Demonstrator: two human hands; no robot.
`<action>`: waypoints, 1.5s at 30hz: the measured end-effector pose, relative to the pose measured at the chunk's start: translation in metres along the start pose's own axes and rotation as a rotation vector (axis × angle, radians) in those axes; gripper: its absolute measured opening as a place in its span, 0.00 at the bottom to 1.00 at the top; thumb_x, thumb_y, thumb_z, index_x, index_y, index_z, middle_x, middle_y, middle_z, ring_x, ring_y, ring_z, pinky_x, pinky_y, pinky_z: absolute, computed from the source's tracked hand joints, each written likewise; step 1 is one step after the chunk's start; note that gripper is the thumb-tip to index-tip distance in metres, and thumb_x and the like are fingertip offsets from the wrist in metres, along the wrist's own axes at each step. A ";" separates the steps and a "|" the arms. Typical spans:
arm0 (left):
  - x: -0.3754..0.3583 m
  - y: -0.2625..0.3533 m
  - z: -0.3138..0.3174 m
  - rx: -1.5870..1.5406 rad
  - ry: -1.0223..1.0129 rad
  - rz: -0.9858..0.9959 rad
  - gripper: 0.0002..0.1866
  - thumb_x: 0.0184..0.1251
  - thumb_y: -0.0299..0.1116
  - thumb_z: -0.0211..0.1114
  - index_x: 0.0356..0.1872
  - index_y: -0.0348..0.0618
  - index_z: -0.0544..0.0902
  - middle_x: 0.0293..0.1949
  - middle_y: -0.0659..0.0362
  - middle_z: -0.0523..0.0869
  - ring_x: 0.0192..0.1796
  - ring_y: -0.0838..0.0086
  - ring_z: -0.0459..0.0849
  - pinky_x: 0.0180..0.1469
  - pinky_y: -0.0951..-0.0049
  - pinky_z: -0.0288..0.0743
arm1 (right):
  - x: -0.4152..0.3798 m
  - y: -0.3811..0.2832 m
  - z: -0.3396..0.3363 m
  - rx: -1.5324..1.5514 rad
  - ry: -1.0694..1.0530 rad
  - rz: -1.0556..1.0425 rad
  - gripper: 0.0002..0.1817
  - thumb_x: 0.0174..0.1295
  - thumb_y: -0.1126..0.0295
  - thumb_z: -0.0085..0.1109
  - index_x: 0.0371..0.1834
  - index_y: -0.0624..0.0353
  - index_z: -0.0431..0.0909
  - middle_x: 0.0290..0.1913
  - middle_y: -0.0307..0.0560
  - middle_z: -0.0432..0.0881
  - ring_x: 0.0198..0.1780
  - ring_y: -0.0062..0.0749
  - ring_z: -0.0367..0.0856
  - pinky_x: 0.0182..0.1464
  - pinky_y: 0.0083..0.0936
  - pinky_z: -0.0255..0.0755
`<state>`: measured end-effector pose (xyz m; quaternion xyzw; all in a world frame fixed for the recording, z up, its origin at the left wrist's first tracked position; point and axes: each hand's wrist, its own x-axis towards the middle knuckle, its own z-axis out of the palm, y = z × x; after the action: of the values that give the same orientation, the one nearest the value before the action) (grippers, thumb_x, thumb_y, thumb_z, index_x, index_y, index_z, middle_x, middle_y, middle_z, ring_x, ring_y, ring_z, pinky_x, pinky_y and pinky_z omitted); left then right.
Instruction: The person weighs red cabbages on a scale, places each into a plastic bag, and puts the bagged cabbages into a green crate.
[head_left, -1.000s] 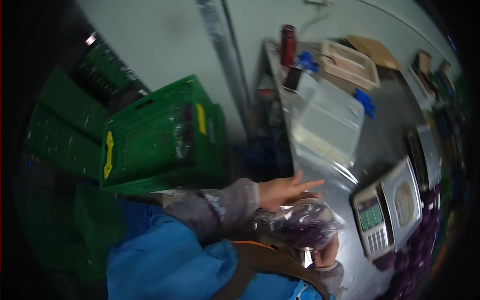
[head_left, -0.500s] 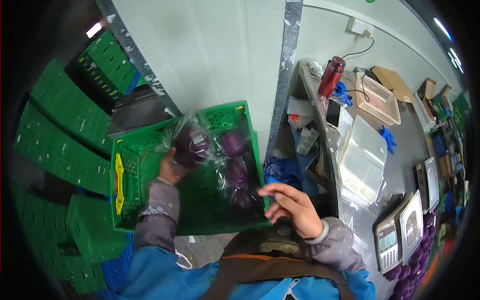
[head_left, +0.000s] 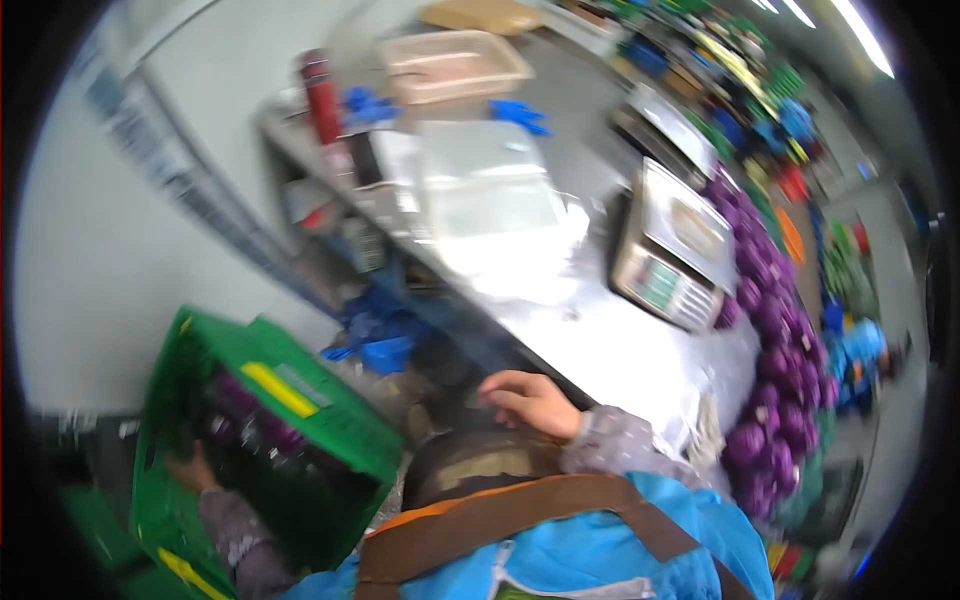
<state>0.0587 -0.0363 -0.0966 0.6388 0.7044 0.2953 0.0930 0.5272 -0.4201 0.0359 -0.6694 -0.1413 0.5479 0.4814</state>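
My left hand [head_left: 192, 470] is inside a green plastic crate [head_left: 345, 425] at the lower left, near plastic-wrapped red cabbages [head_left: 235, 395]. Blur and shadow hide its fingers, so any hold on a cabbage cannot be made out. My right hand [head_left: 535, 403] hovers in front of my body, close to the metal table's near edge, with loosely bent fingers and nothing in them.
The metal table [head_left: 590, 345] carries clear plastic bags [head_left: 495, 195], a weighing scale [head_left: 675, 245], a red flask [head_left: 320, 98], a pale basket [head_left: 455, 65] and blue gloves [head_left: 520, 116]. Loose red cabbages [head_left: 775, 360] are heaped at right. Another person [head_left: 860, 350] is farther off.
My view has swung right, bringing the table and cabbage heap in. The crate now appears lower left. My left hand, earlier at a wrapped cabbage, is lower in the crate; my right hand's fingers are more bent.
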 end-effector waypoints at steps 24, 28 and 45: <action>-0.449 0.520 0.181 0.400 -1.016 1.470 0.21 0.42 0.23 0.61 0.43 0.37 0.71 0.42 0.48 0.76 0.51 0.52 0.71 0.56 0.59 0.63 | -0.189 0.154 -0.662 0.088 1.477 0.057 0.57 0.34 0.45 0.75 0.67 0.53 0.52 0.58 0.67 0.66 0.54 0.46 0.72 0.50 0.35 0.72; -0.449 0.514 0.188 0.404 -0.849 1.674 0.21 0.42 0.25 0.61 0.43 0.37 0.71 0.42 0.48 0.75 0.50 0.52 0.71 0.53 0.57 0.65 | -0.115 0.196 -0.718 0.018 1.607 -0.049 0.60 0.29 0.42 0.75 0.67 0.53 0.53 0.60 0.67 0.65 0.61 0.57 0.65 0.63 0.36 0.60; -0.451 0.512 0.182 0.266 -1.239 1.320 0.06 0.49 0.23 0.57 0.31 0.42 0.75 0.35 0.52 0.79 0.41 0.52 0.77 0.40 0.57 0.71 | -0.079 0.024 -0.576 -0.503 0.678 -0.556 0.51 0.35 0.53 0.76 0.65 0.55 0.60 0.62 0.57 0.67 0.62 0.43 0.67 0.61 0.32 0.63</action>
<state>0.6587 -0.4083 -0.0808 0.9614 0.0483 -0.1906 0.1923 0.9918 -0.7708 0.0273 -0.8420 -0.2774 0.0996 0.4519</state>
